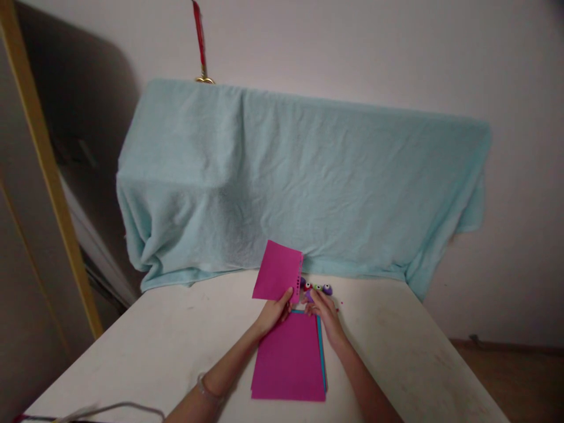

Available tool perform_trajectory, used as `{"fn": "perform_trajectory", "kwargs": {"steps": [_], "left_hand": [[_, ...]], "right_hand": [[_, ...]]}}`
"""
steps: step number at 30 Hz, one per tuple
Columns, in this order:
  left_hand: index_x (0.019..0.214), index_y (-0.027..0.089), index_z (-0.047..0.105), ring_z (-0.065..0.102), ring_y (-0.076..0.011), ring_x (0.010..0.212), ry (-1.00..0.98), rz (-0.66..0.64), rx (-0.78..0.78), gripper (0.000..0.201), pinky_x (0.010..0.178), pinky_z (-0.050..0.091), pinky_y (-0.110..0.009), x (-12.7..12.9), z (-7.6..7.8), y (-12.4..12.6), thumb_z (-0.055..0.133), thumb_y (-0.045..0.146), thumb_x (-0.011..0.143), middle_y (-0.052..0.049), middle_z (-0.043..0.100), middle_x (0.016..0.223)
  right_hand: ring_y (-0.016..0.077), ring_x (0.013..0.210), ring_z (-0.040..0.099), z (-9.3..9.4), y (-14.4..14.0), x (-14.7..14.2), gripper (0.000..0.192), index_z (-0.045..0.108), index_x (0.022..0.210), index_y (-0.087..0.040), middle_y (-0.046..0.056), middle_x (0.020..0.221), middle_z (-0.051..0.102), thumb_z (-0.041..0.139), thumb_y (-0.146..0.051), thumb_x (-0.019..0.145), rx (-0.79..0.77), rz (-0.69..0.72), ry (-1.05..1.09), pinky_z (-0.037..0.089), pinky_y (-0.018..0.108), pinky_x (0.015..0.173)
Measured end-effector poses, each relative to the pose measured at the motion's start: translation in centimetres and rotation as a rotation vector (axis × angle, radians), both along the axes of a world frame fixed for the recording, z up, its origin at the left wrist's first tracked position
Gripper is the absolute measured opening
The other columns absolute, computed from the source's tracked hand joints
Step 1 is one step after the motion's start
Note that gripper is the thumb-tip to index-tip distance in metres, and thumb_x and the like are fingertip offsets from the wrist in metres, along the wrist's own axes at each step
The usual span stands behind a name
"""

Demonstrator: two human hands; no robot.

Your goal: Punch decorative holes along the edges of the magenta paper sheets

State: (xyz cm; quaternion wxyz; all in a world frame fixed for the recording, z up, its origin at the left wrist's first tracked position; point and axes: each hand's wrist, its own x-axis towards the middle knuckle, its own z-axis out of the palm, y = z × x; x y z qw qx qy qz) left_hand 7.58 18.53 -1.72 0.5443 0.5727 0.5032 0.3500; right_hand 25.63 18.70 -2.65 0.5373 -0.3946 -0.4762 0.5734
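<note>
My left hand (277, 311) pinches the lower right corner of a magenta sheet of paper (275, 271), thumb on top, and holds it up off the table. A row of small holes runs down the sheet's right edge. Beside that edge, my right hand (324, 311) has its fingers closed around a small purple thing (309, 296) that looks like a hole punch, mostly hidden by the fingers. Just behind it stand several small round pieces with big eyes, among them a red one (308, 286), a green one (318, 288) and a purple one (327, 289).
A stack of magenta paper (288, 364) with a blue sheet (321, 352) showing at its edge lies under my wrists on the white table (383, 352). Tiny pink bits lie at right. A light blue cloth (326, 182) hangs behind; a cable (123, 404) lies front left.
</note>
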Motion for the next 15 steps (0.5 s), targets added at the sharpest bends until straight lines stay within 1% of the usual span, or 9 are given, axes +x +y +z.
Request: {"fn": "perform_trajectory", "kwargs": {"steps": [3, 7, 11, 15], "left_hand": [[0.049, 0.018, 0.050, 0.038, -0.0124, 0.042, -0.003, 0.014, -0.019, 0.070, 0.051, 0.029, -0.027, 0.0, 0.0, 0.1, 0.027, 0.076, 0.080, 0.001, 0.040, 0.040], [0.049, 0.017, 0.053, 0.040, -0.0128, 0.043, 0.002, 0.051, -0.018, 0.073, 0.052, 0.030, -0.027, 0.0, -0.4, 0.4, 0.028, 0.079, 0.077, 0.000, 0.043, 0.040], [0.051, 0.016, 0.055, 0.041, -0.0129, 0.043, -0.017, 0.057, -0.014, 0.073, 0.051, 0.030, -0.027, 0.0, -0.8, 0.5, 0.030, 0.079, 0.076, -0.001, 0.044, 0.040], [0.052, 0.016, 0.055, 0.040, -0.0128, 0.042, -0.047, 0.058, -0.020, 0.070, 0.051, 0.030, -0.027, 0.0, -0.8, 0.5, 0.032, 0.077, 0.078, 0.000, 0.043, 0.040]], "right_hand": [[0.0157, 0.053, 0.059, -0.5, 0.6, 0.5, 0.048, 0.067, 0.083, -0.015, 0.008, 0.074, 0.067, 0.057, -0.062, 0.081, -0.082, -0.022, 0.096, 0.044, 0.026, 0.052], [0.0161, 0.052, 0.058, -1.1, 1.3, 1.1, 0.059, 0.069, 0.077, -0.014, 0.009, 0.067, 0.066, 0.048, -0.069, 0.081, -0.181, -0.006, 0.186, 0.045, 0.026, 0.054], [0.0165, 0.052, 0.058, -1.0, 1.4, 1.5, 0.064, 0.069, 0.079, -0.014, 0.009, 0.065, 0.066, 0.040, -0.071, 0.084, -0.222, -0.007, 0.228, 0.045, 0.027, 0.055], [0.0176, 0.055, 0.058, -0.7, 1.4, 1.8, 0.066, 0.068, 0.074, -0.015, 0.010, 0.064, 0.065, 0.035, -0.071, 0.085, -0.247, -0.048, 0.252, 0.045, 0.028, 0.056]]}}
